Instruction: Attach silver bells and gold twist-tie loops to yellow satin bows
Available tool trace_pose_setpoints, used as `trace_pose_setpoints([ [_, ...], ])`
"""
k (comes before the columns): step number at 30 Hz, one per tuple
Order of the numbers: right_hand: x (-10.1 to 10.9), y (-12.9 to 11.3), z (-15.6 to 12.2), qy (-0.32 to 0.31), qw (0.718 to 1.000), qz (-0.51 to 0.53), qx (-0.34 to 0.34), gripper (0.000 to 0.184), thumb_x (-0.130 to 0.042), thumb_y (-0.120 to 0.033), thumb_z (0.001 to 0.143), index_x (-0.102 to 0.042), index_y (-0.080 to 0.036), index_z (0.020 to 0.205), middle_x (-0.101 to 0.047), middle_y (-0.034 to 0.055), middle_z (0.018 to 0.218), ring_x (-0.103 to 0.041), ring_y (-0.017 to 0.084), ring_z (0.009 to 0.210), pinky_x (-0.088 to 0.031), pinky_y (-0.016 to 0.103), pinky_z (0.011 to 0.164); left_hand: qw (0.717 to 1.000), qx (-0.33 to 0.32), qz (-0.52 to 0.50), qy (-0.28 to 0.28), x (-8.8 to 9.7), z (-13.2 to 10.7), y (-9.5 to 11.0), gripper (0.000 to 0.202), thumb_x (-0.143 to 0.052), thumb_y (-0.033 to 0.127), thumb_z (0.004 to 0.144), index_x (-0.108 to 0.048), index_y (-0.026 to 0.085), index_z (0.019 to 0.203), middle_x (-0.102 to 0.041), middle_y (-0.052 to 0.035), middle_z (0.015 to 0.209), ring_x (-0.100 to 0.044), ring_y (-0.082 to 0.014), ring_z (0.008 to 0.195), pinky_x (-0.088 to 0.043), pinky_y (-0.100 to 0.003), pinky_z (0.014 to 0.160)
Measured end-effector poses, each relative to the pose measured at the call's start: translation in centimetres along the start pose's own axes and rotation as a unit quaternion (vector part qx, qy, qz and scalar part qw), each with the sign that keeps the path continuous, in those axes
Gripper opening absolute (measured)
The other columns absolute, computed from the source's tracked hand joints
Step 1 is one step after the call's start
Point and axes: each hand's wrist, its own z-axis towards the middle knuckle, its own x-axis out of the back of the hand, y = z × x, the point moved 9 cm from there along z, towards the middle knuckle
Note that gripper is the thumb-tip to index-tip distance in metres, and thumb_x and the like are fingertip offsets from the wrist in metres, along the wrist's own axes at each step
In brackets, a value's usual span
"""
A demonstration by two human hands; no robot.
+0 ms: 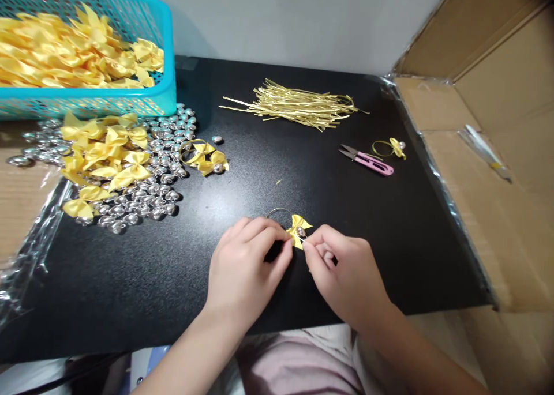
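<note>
Low over the front of the black table, my left hand (244,259) pinches the left side of a yellow ribbon bow (300,222). A shiny silver bead (301,232), perhaps a small bell, sits at the bow's middle. Behind the left fingertips a thin wire-like loop (279,210) curves away from the bow. My right hand (346,268) is closed, thumb and forefinger pinching a thin pale strand (303,240) beside the bead. Part of the bow is covered by my left fingers.
At the left, a turquoise basket (169,55) holds yellow bows; more bows (108,147) lie on silver beads (160,181). Finished-looking bow pieces (212,158) lie nearby. Gold ties (298,104) lie at the back, pink thread snips (367,160) at right. Cardboard (489,210) borders the table.
</note>
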Motion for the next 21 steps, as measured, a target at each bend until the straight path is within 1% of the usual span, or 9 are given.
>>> trace_pose_setpoints([
  [4, -0.3, 0.2, 0.0, -0.024, 0.999, 0.031, -0.018, 0.018, -0.051, -0.02, 0.087, -0.054, -0.021, 0.069, -0.059, -0.0032, 0.053, -0.052, 0.011, 0.045, -0.033, 0.022, 0.049, 1.0, 0.003, -0.005, 0.024, 0.3, -0.1, 0.0, 0.005, -0.065, 0.021, 0.085, -0.067, 0.021, 0.08, -0.074, -0.0004, 0.08, -0.065, -0.0181, 0.073, -0.05, -0.033, 0.067],
  [10, -0.3, 0.5, 0.1, -0.05, 0.993, 0.098, -0.039, 0.019, -0.051, -0.021, 0.088, -0.054, -0.021, 0.069, -0.061, -0.0033, 0.054, -0.055, 0.011, 0.046, -0.036, 0.021, 0.048, 0.999, -0.007, -0.012, 0.046, 0.8, 0.0, 0.3, 0.003, -0.065, 0.02, 0.085, -0.066, 0.021, 0.082, -0.075, -0.0005, 0.081, -0.066, -0.0183, 0.076, -0.049, -0.034, 0.07],
  [15, -0.3, 0.8, -0.1, -0.065, 0.981, 0.172, -0.067, 0.018, -0.051, -0.022, 0.088, -0.054, -0.02, 0.07, -0.059, -0.0033, 0.053, -0.054, 0.011, 0.047, -0.036, 0.02, 0.046, 0.998, -0.015, -0.026, 0.056, 1.2, 0.0, 0.7, 0.007, -0.065, 0.017, 0.085, -0.065, 0.02, 0.079, -0.074, -0.0001, 0.079, -0.065, -0.0169, 0.074, -0.048, -0.033, 0.069],
  [21, -0.5, 1.0, -0.5, -0.07, 0.97, 0.214, -0.09, 0.02, -0.052, -0.022, 0.087, -0.054, -0.019, 0.068, -0.057, -0.0045, 0.051, -0.046, 0.008, 0.043, -0.032, 0.02, 0.044, 0.997, -0.005, -0.033, 0.074, 1.4, -0.1, 0.8, 0.008, -0.065, 0.016, 0.084, -0.065, 0.02, 0.077, -0.073, 0.0006, 0.077, -0.064, -0.016, 0.071, -0.047, -0.032, 0.069],
])
